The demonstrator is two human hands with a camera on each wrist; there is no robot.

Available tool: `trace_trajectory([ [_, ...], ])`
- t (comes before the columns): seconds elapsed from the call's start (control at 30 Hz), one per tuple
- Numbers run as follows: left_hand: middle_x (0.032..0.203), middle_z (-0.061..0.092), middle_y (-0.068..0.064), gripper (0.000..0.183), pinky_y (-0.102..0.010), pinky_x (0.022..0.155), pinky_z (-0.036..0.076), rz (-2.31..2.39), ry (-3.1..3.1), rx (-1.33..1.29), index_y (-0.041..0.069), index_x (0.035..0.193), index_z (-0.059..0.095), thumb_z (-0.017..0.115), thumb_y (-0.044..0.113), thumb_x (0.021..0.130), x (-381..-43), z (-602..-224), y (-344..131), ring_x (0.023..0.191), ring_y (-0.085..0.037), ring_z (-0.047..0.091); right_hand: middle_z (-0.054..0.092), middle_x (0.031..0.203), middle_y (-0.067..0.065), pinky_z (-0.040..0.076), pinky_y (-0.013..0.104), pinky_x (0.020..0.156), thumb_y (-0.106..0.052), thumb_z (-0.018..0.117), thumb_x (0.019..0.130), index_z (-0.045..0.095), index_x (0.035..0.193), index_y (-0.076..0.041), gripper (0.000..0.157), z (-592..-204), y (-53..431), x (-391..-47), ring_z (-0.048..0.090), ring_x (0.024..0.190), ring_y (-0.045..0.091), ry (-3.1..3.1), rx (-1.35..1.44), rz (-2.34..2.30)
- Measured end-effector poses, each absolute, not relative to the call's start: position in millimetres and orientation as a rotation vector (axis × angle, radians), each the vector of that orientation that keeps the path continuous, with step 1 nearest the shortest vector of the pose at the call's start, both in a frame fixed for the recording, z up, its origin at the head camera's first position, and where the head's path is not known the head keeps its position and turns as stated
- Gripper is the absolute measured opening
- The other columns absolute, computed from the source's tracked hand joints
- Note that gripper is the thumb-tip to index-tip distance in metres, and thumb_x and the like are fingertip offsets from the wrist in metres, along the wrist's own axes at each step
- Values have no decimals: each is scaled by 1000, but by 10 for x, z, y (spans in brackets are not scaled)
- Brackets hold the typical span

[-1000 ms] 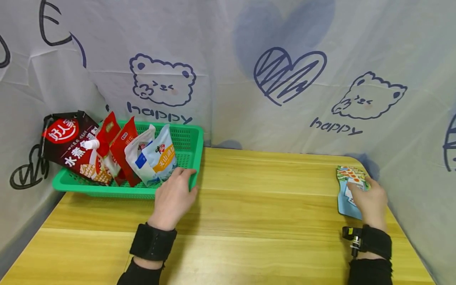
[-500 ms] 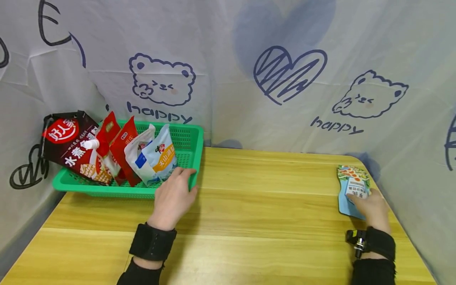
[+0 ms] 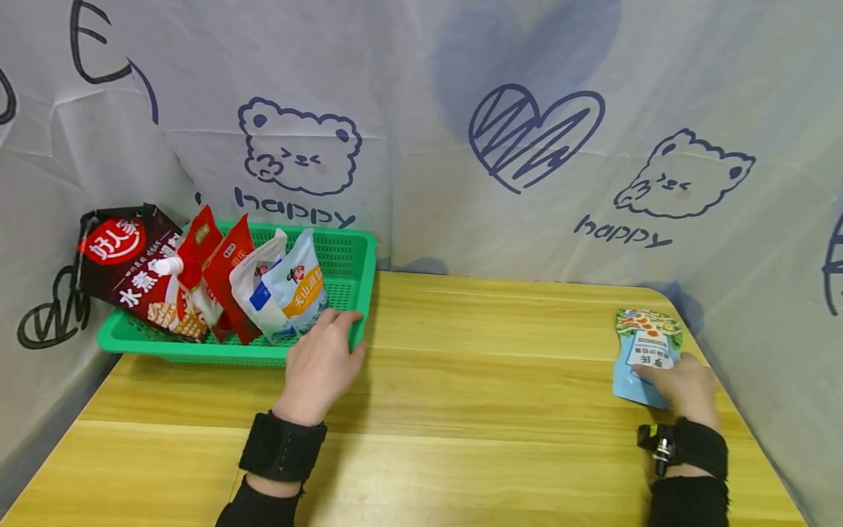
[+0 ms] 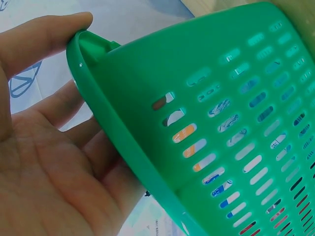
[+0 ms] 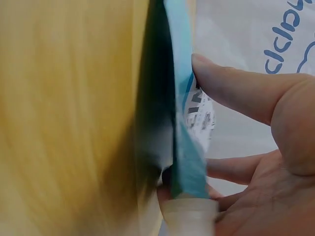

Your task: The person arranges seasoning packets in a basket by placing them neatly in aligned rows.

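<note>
At the right side of the wooden table, my right hand (image 3: 688, 384) pinches a light-blue spouted pouch (image 3: 648, 351) with a vegetable print and a white label. The right wrist view shows the thumb on the pouch's front (image 5: 189, 152), other fingers around its side by the white cap (image 5: 191, 216), and a dark shadow between pouch and table. My left hand (image 3: 323, 366) grips the near right corner of a green slotted plastic basket (image 3: 230, 353); in the left wrist view the thumb is at the rim's corner and the fingers of that hand (image 4: 54, 162) reach behind the rim.
Upright in the basket stand a dark bag (image 3: 121, 256), red pouches (image 3: 230, 271), a white bag (image 3: 253, 289) and a blue-and-white bag (image 3: 306, 289). A pale printed cloth (image 3: 421, 146) hangs behind the wooden table (image 3: 481, 380) and along its sides.
The right hand first shifts a little right on the pouch, uncovering its label. The pouch then moves slightly left with the hand. My left hand and the basket stay in place.
</note>
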State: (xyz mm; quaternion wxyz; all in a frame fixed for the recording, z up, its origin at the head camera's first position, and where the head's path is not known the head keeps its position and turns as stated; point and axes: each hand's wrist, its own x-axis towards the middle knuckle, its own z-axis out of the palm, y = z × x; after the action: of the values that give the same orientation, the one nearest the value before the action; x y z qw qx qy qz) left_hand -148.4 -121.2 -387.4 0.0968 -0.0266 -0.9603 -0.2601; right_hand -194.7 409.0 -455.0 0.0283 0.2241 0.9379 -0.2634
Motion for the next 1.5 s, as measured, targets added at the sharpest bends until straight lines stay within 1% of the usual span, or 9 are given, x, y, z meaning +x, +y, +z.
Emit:
trace_trajectory([
  [0.13,123,65,-19,40,-40,51,50,-769,-2842,-83,4,132,69,76,11,94,-1483,-3871,-1210,76,-32,66,56,110,37,50,50,78,-37,75,93,44,129,27,79,-4539,4057,-1948,54,95,45,2871,709,-909],
  [0.27,123,65,-20,40,-39,51,49,-767,-2839,-85,4,132,69,76,11,94,-1487,-3875,-1209,75,-32,65,54,118,37,49,45,78,-37,75,93,39,138,24,84,-4510,4029,-1956,54,101,44,2808,736,-999],
  [0.37,122,65,-20,40,-39,51,49,-768,-2837,-86,4,132,69,76,11,93,-1488,-3879,-1211,74,-32,65,48,131,38,49,49,87,-34,74,95,29,147,23,89,-4489,3986,-1975,52,111,45,2769,739,-1069],
  [0.53,123,65,-19,40,-40,52,50,-768,-2840,-83,4,132,69,77,11,93,-1487,-3880,-1209,77,-33,66,45,135,39,48,52,94,-27,73,95,23,150,22,89,-4455,3888,-2004,50,117,47,2751,691,-1141],
  [0.83,124,65,-19,41,-38,50,48,-768,-2849,-76,5,133,69,76,11,94,-1485,-3877,-1213,78,-33,66,48,133,40,50,52,89,-13,69,95,27,151,19,77,-4359,3583,-2053,53,116,47,2886,595,-1161],
  [1.07,124,65,-18,41,-37,51,48,-774,-2851,-72,6,133,69,77,12,94,-1486,-3874,-1209,81,-33,67,46,142,43,49,56,98,-14,68,98,28,153,16,74,-4237,3329,-2086,53,125,51,2937,552,-1245],
  [1.27,125,65,-19,41,-39,52,49,-765,-2848,-74,6,133,69,76,12,93,-1488,-3877,-1216,82,-34,67,50,144,39,47,53,101,-11,68,98,33,151,12,68,-4093,3081,-2074,55,126,47,2979,498,-1477],
  [1.37,125,65,-19,40,-39,51,49,-764,-2849,-78,5,133,69,76,11,93,-1488,-3877,-1219,83,-35,67,51,143,36,48,50,100,-8,69,97,35,148,12,64,-4035,2961,-2059,56,126,45,2995,448,-1586],
  [1.5,125,65,-19,41,-38,51,49,-767,-2852,-77,5,133,69,76,11,93,-1490,-3883,-1215,83,-35,67,54,141,33,51,28,89,-7,70,97,38,146,11,61,-3986,2819,-2036,59,123,42,3019,379,-1664],
])
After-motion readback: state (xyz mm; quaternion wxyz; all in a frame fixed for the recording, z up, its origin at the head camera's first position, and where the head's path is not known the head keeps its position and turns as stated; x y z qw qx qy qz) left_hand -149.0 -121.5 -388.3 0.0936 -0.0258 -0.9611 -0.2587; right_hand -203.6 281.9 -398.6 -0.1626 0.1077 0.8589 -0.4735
